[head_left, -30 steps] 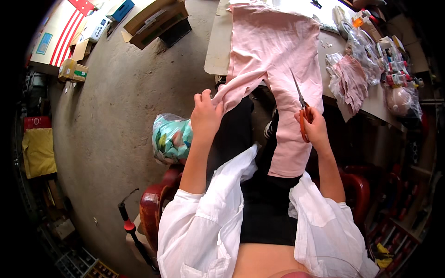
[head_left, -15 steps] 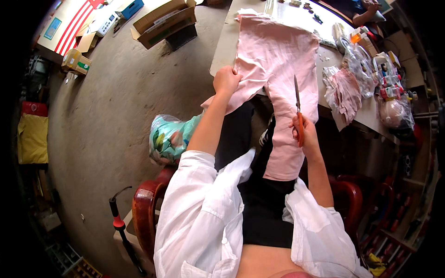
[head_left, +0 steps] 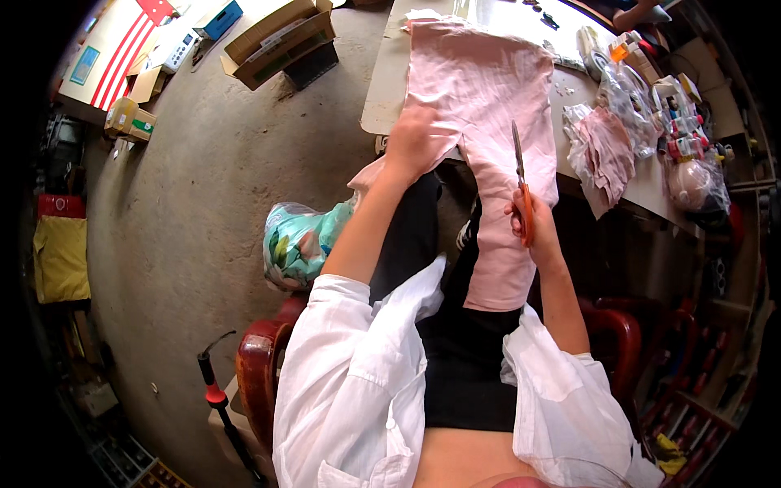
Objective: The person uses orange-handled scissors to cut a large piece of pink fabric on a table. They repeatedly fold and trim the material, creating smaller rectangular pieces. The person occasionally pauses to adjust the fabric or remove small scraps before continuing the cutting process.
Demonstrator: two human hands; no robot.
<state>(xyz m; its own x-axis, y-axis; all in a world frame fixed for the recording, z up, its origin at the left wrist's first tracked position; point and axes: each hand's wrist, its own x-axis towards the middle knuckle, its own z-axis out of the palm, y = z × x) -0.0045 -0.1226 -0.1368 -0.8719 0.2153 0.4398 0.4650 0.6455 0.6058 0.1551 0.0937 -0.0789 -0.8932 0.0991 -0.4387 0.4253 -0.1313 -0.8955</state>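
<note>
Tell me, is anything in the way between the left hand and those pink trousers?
Nothing visible is: the left hand is on the pink trousers, while the right hand holds orange-handled scissors over them.

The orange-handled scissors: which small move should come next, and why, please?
Perhaps the left hand should first smooth the pink trousers: creases run beside it, and the scissors, held in the right hand over the leg on the right, look closed.

A loose white shirt (head_left: pixel 342 398), open at the front — creased sleeves (head_left: pixel 329 313) ending near the elbows — over black trousers (head_left: pixel 468 382).
</note>
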